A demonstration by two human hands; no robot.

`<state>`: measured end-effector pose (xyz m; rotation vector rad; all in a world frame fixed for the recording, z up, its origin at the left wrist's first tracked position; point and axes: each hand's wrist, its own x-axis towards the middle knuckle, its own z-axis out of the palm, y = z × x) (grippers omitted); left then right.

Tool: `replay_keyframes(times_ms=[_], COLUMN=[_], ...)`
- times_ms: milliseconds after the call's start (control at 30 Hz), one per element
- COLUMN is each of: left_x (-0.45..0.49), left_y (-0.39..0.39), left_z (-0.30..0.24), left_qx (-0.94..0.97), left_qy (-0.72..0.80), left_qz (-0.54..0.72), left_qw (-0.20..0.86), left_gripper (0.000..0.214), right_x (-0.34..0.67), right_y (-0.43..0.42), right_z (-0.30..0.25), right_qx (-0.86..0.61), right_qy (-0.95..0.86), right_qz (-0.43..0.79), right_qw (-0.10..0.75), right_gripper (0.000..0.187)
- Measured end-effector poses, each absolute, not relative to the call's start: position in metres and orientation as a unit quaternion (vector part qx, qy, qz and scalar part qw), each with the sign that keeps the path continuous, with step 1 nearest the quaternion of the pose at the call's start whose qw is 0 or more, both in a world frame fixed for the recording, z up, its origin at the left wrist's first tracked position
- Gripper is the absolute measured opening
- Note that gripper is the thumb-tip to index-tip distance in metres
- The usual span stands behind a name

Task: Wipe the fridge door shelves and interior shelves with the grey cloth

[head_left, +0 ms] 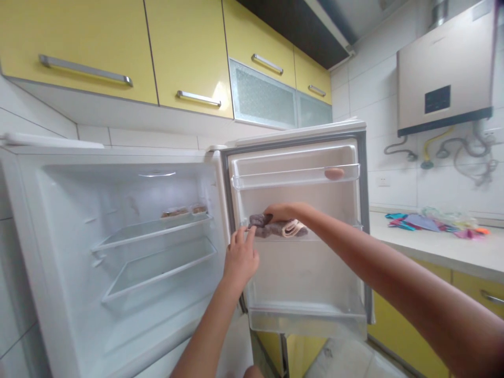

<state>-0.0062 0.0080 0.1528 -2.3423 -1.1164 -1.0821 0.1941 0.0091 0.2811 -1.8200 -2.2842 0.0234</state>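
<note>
The fridge door (361, 210) stands swung open, with a folded grey-brown cloth (271, 229) lying along its middle shelf. One rolled edge of the cloth shows a paler pink side. My right hand (281, 211) reaches in from the right and is closed on the cloth's upper left part; its fingertips are partly hidden. Beside the shelf's left end is my left hand (241, 260), fingers stretched upward and apart, the tips at the shelf's edge and the cloth's left end. Whether they press on the cloth or the shelf, I cannot tell.
An egg (334, 173) sits in the upper door shelf. Inside the fridge, packaged food (176, 212) lies on the upper glass shelf (153, 231). Colourful cloths (425, 222) lie on the counter (409, 247) at right. Yellow cabinets (189, 47) hang above; a water heater (444, 73) is wall-mounted.
</note>
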Motion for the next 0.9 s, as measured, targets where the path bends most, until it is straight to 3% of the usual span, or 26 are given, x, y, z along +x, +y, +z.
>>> replay_keyframes(times_ms=[100,467,667,900], left_x=[-0.008,-0.011,-0.012,-0.010], left_y=[0.008,0.008,0.014,0.012], left_z=[0.151,0.153,0.149,0.151], left_qx=[-0.824,-0.835,-0.841,-0.837], left_qy=[-0.387,-0.369,-0.355,-0.380], left_qz=[-0.382,-0.385,-0.388,-0.370], left_qw=[0.159,0.132,0.126,0.134], left_gripper=[0.064,0.068,0.075,0.074], right_x=[0.221,0.327,0.279,0.182], right_y=[-0.002,-0.074,-0.057,0.009], right_z=[0.284,0.278,0.266,0.264], right_qx=[-0.621,-0.662,-0.590,-0.419], right_qy=[-0.782,-0.739,-0.739,-0.778], right_qz=[-0.003,-0.125,-0.325,-0.465], right_qw=[0.048,-0.021,0.023,0.060], right_gripper=[0.023,0.025,0.027,0.026])
